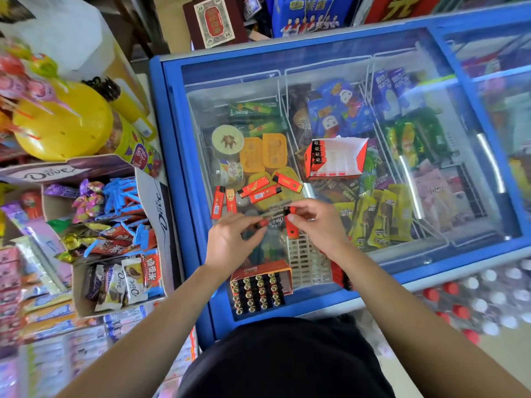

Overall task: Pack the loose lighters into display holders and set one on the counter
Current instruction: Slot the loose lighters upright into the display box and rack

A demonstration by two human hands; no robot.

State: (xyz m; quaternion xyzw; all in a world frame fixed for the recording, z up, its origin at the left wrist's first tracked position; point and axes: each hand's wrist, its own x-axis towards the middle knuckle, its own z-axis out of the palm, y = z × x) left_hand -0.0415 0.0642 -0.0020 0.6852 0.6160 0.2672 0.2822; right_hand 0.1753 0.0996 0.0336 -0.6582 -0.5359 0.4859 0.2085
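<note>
Both palms down over the freezer lid (169, 156): your right hand (314, 225) pinches a red lighter (291, 228), cap away from you; your left hand (230, 242) pinches a second lighter (263, 223) lying crosswise.

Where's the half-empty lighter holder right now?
Head view: the holder sits on the freezer's glass lid, right of centre, beyond the right hand, up-right of the loose lighters.

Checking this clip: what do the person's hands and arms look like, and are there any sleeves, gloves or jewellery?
No gloves, rings, watch or bracelets show on the left hand or the right hand. The left forearm and right forearm are bare, with no sleeve in view down to the frame's edge. A black garment covers the torso.
</note>
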